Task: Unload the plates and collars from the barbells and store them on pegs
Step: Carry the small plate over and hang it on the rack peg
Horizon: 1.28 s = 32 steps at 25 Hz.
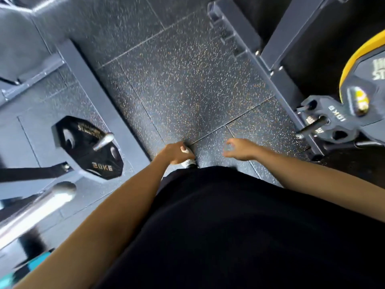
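Sitting on a chrome peg (pixel 103 141) at the left of the head view is a black 20 kg plate (pixel 87 148), its marking readable near its lower edge. It lies well to the left of the left hand (pixel 176 153) and apart from it. At the right edge, a dark 10 kg plate (pixel 333 122) with grip holes hangs on another peg (pixel 310 126), beside a larger yellow-rimmed plate (pixel 362 59) that is cut off by the frame edge. These two lie well to the right of the right hand (pixel 241 150), with bare floor between.

Neither hand touches any plate. The left hand has its fingers curled inward toward the palm and nothing can be seen inside them. The right hand has loosely bent, slightly spread fingers and holds nothing. Both hang over the speckled rubber floor (pixel 187 80), in front of the person's black clothing (pixel 229 226); a white shoe (pixel 189 163) shows just under the left hand.

Blue-grey steel frame beams (pixel 93 97) run along the left side, and a similar rack base (pixel 260 65) runs on the right. A blurred chrome bar (pixel 35 209) crosses the lower left corner.
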### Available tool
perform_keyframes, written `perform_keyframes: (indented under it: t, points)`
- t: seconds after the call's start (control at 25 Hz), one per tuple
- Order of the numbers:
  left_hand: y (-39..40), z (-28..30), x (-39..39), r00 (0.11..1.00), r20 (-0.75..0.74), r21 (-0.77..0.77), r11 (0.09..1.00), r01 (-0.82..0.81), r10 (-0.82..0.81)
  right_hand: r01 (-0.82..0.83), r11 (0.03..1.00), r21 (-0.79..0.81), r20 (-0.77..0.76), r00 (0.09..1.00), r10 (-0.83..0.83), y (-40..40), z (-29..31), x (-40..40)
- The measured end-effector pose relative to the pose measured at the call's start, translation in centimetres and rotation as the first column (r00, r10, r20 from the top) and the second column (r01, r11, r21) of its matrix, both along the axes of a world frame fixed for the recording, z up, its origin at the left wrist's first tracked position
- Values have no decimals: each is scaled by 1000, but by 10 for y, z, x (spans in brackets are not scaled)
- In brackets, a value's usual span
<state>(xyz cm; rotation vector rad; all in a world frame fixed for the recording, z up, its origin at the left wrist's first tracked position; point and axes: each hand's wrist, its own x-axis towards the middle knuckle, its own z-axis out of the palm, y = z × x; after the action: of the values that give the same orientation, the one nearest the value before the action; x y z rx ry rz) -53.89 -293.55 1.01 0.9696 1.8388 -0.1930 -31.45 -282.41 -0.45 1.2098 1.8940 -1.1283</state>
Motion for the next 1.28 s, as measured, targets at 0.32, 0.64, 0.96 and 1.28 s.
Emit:
perform_keyframes:
  t: [0.32,0.64,0.96,1.28]
  points:
    - [-11,-20,-63,993,106,-132,991,-38,52,-97,990,-104,108,988,108,40,-3,-54]
    - [41,-29,-158,994,66,-80,994,-80,85,-40,998,42,4,999,39,102,-6,-173]
    - [119,-50,-242,994,108,-182,983,8,12,-112,992,-50,61,992,115,185,-31,-275]
    - [307,-31,-406,995,20,-118,988,-95,98,-108,991,-78,25,994,110,390,-23,-413]
